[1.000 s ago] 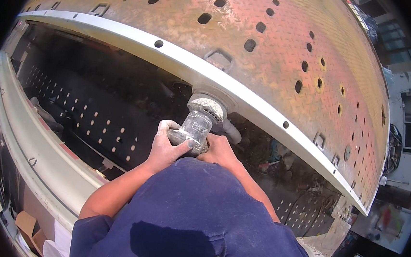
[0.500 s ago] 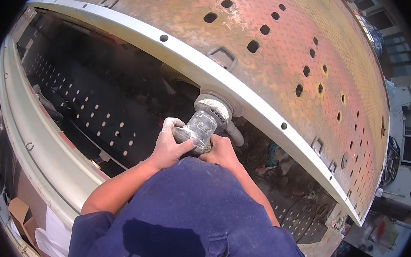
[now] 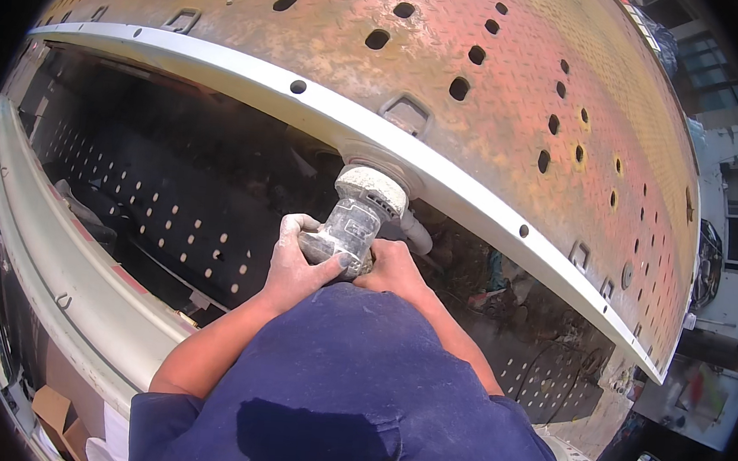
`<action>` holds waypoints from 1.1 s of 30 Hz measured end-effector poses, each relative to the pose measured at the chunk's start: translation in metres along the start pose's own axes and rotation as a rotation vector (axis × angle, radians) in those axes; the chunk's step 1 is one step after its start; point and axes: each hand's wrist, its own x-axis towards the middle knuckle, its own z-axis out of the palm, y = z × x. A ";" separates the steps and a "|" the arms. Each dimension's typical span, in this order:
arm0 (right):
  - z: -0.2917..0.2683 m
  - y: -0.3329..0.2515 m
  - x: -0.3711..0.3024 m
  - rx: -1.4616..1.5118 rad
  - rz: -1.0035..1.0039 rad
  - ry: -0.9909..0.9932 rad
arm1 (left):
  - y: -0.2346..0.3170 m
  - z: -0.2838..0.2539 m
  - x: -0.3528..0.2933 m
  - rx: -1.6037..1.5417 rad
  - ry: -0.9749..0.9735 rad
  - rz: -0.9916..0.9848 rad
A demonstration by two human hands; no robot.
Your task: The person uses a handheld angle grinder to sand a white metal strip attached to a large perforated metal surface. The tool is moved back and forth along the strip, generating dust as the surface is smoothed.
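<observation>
A dusty grey and black orbital sander (image 3: 357, 223) stands out from my body, its round pad against the side face under the white edge (image 3: 468, 186) of a large metal deck (image 3: 508, 120). My left hand (image 3: 297, 264) is wrapped round the sander's rear left part, with dust whitening its fingers. On the other side my right hand (image 3: 394, 269) is closed on the back of the sander; its fingertips are partly hidden. A pale stub or hose (image 3: 416, 232) sticks out beside the sander's right side.
The rusty, red and yellow deck has slotted holes and metal loops. Below it lies a dark recess with a perforated panel (image 3: 158, 214) and debris (image 3: 503, 284). A long cream rail (image 3: 91, 287) curves along the left, near an open cardboard box (image 3: 59, 418).
The sander and both hands have shifted slightly left along the deck's side. My grip looks the same, and the whole view has turned a little.
</observation>
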 end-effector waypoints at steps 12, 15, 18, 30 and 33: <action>0.014 -0.016 0.016 0.040 -0.008 0.020 | -0.004 -0.025 0.007 -0.056 -0.018 -0.051; 0.013 -0.018 0.009 0.073 0.025 0.037 | 0.011 -0.024 0.007 0.009 -0.024 0.007; 0.009 -0.020 0.003 0.115 0.081 0.008 | 0.008 -0.020 0.005 0.011 -0.039 0.019; -0.007 0.009 -0.025 0.083 0.023 0.028 | 0.015 0.019 -0.009 -0.018 -0.049 -0.046; -0.015 0.013 -0.035 0.110 0.060 0.016 | 0.016 0.032 -0.014 -0.008 -0.041 0.001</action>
